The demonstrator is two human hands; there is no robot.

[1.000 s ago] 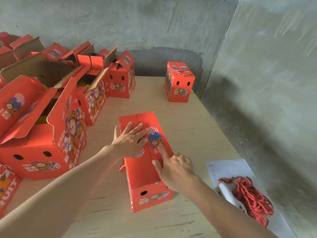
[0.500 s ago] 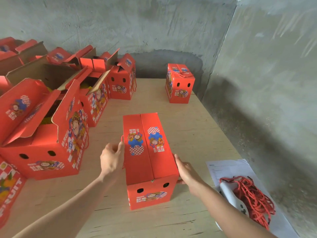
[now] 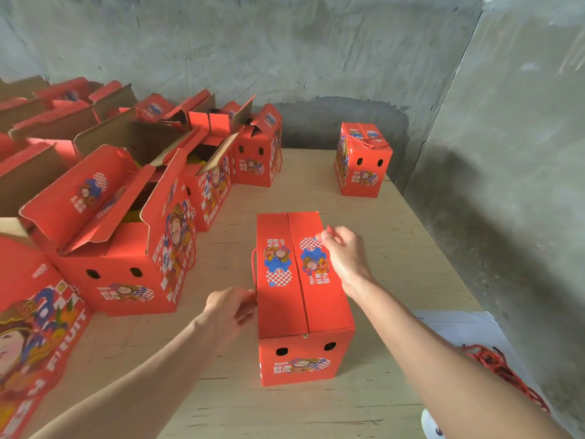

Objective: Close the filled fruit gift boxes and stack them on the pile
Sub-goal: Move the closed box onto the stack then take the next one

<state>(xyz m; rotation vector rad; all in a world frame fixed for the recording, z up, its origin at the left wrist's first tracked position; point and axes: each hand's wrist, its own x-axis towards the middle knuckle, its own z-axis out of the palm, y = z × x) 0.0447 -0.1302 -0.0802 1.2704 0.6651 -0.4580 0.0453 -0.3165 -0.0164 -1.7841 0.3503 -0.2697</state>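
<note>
fingers (image 3: 329,237) of both hands pinch cord handles on one closed box (image 3: 304,299); second closed box (image 3: 364,163) beyond

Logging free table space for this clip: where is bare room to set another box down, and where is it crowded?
Bare plywood table lies between the closed box under the hands and the far closed box by the wall. A near strip in front of the closed box is free too. The left is crowded with open boxes; the near right holds paper and red cord.
</note>
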